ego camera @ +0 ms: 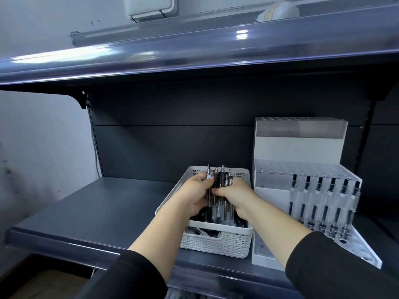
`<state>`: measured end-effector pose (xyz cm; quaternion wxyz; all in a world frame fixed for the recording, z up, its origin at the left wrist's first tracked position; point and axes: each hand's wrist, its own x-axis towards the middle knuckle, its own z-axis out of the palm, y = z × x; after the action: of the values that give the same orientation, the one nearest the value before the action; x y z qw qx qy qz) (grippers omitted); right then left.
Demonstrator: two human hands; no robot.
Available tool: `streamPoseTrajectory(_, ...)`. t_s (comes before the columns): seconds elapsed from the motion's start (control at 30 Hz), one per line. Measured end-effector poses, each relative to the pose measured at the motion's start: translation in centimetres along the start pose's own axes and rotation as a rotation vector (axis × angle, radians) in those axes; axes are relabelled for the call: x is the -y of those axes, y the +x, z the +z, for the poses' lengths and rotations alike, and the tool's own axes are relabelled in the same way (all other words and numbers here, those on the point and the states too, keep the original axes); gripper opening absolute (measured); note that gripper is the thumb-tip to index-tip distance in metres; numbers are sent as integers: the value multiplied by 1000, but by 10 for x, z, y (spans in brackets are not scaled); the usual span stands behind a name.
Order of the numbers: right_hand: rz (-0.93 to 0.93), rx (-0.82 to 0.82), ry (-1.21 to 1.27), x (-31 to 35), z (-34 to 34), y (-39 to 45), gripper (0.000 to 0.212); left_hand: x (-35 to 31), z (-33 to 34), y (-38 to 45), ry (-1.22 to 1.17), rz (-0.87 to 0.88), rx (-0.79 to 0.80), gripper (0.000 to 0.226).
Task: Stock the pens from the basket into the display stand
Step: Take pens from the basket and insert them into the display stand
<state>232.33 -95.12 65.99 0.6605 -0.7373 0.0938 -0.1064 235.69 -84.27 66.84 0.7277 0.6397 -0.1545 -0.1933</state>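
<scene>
Reaching in from the bottom of the frame, two black sleeves [133,275] lead up to bare forearms that meet over the white basket [216,242] at lower centre. The left hand [194,195] and right hand [234,196] are both clenched around one upright bundle of pens [220,190], fingers [210,181] wrapped about its middle, caps and tips fanning out above the knuckles. More pens lie loose in the bottom of the basket beneath the bundle.

These pens look light, stiff and smooth-barrelled, so a bunch of them would likely slide against each other; gripping around the middle of the bundle, as now, seems the safest hold, and single pens are probably best pinched mid-barrel for slotting in.

Just right of the basket, touching or nearly touching it, stands the clear display stand [267,212], its stepped tiers full of holes. A row of six pens [323,203] already stands upright in its front tier; the tiers behind look unfilled.

Both sit on a dark shelf [86,212], with a dark back panel behind and another shelf [151,59] crossing the upper frame.
</scene>
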Motion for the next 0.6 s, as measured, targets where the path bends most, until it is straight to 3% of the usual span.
streamPoseTrajectory(0.17,-118,-40,77,7,-3,-6,10,-10,-1,-5,-108,57,-48,20)
streamPoseTrajectory(0.4,-295,-82,380,48,-21,-26,10,-37,2,-19,-247,101,-45,19)
streamPoseTrajectory(0.6,-270,3,666,78,-57,-59,17,-36,31,-32,-319,-36,20,18)
